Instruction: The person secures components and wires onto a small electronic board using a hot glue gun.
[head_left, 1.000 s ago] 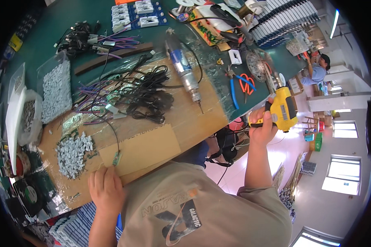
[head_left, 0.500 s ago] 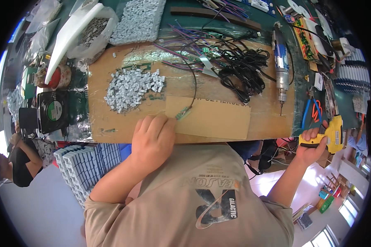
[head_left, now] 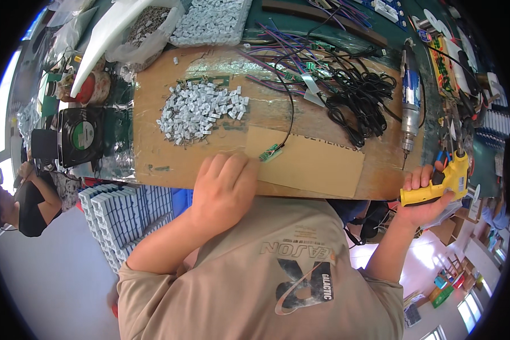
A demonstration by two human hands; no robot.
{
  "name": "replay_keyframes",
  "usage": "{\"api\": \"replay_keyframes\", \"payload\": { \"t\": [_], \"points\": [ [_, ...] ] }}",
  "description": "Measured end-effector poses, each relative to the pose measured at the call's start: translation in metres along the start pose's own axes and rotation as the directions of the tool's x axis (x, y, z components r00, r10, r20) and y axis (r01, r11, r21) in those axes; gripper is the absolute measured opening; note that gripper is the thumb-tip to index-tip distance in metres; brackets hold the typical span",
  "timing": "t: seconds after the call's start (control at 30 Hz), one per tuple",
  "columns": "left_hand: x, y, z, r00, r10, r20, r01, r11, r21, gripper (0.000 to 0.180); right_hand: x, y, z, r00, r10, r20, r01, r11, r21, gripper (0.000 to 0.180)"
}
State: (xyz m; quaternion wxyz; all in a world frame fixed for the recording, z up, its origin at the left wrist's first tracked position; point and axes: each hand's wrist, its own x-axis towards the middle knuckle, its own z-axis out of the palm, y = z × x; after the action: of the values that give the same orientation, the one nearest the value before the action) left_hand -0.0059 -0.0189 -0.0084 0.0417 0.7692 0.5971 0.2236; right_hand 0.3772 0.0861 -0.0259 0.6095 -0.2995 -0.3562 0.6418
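My left hand (head_left: 224, 184) lies at the near edge of the work board, its fingers curled and pressed together; whatever is under them is hidden. Just beyond its fingertips, a small green circuit board (head_left: 270, 153) on a black cable rests on a flat cardboard piece (head_left: 311, 167). Off to the right, my right hand (head_left: 428, 195) wraps round the handle of a yellow glue gun (head_left: 454, 177) with a black trigger. The gun is held past the board's right corner. A heap of small white plastic parts (head_left: 201, 110) lies beyond my left hand.
Coiled black cables (head_left: 360, 105) and purple wires (head_left: 266, 85) lie at the far right of the board. A blue electric screwdriver (head_left: 411, 96) stretches along its right side. A black fan (head_left: 80, 137) stands at the left, and a bag of small parts (head_left: 147, 34) sits behind.
The glue gun has come nearer the board's right corner in my right hand, its handle swinging leftward. The whole view has shifted slightly; my left hand keeps its place beside the cardboard.
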Motion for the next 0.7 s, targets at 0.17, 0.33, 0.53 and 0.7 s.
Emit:
{"api": "replay_keyframes", "payload": {
  "t": [0.17,0.33,0.53,0.7],
  "points": [
    [0.002,0.001,-0.002,0.999,-0.007,0.044,0.007,1.000,0.002,0.033,0.008,-0.002,-0.013,0.988,-0.082,-0.128,0.071,0.994,-0.089,0.077],
    [0.002,0.001,-0.002,0.999,-0.009,0.051,0.009,1.000,0.002,0.034,0.012,-0.003,-0.018,0.981,-0.090,-0.171,0.073,0.992,-0.103,0.078],
    [0.002,0.001,-0.002,0.998,-0.015,0.058,0.015,1.000,-0.005,0.034,0.014,0.000,-0.016,0.981,-0.081,-0.177,0.066,0.994,-0.089,0.077],
    [0.003,0.001,-0.004,0.998,-0.022,0.063,0.023,1.000,-0.012,0.035,0.015,0.001,-0.018,0.977,-0.092,-0.191,0.077,0.993,-0.087,0.076]
  ]
}}
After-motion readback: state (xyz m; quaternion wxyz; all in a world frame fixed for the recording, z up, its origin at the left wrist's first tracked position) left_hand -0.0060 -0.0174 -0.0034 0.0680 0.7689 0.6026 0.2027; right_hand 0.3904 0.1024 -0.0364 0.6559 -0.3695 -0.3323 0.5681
